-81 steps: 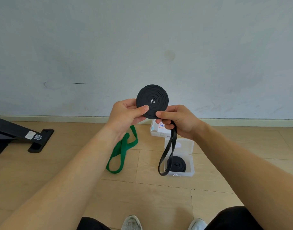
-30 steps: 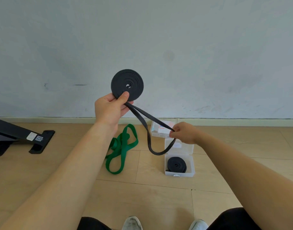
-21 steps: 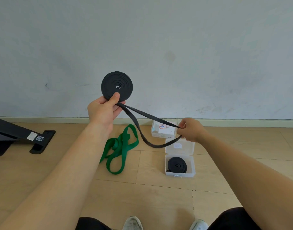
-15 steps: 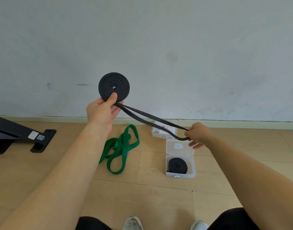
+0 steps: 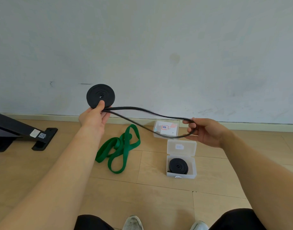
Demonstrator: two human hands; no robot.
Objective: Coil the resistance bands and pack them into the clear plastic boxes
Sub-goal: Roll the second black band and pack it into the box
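Head view: your left hand (image 5: 92, 118) pinches the black coil (image 5: 100, 96); right of it, your right hand (image 5: 207, 131) hooks the loose tail (image 5: 135, 107). You seem mid-coiling; wind that tail on next.

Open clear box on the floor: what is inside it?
A coiled black band lies inside the open clear box, filling most of its base. Whether anything lies beneath the coil cannot be seen; the coil covers it.
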